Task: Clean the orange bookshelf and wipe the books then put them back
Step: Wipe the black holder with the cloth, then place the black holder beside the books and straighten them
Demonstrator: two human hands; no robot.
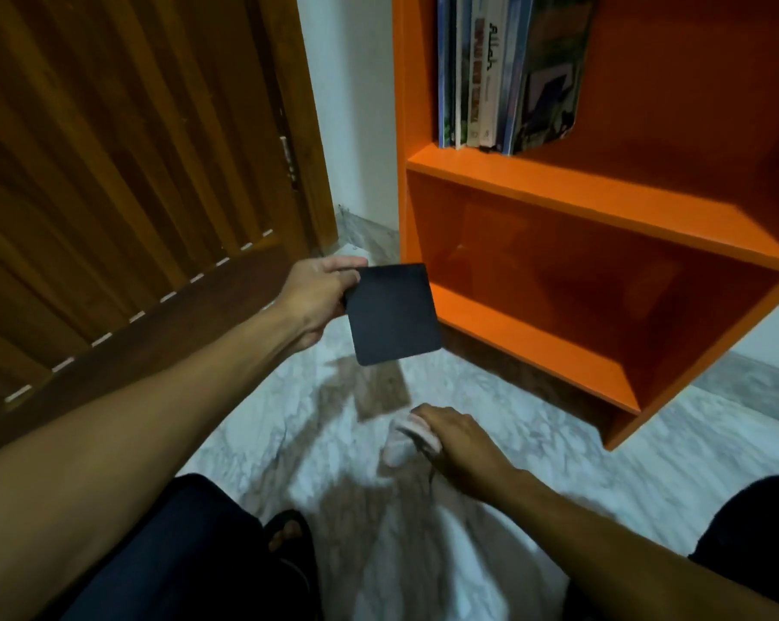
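At frame centre, my left hand [316, 298] pinches a flat black square book [394, 313]. My right hand [454, 437] clutches a pale cloth [405, 441]. Lower orange wooden bookshelf [602, 203] compartment looks emptied; upright books [504, 73] above probably remain.

Left hand [316, 298] outstretched, fingers pinched; right hand [459, 441] low (fingers curled).

The bookshelf [598, 203] beside me was bright orange, its books [490, 78] showing blue, white and green spines. The square pad [394, 313] I held was plain dark navy, my cloth [407, 441] pale pink, the floor [513, 441] white marble veined grey, the door [123, 141] ribbed brown.
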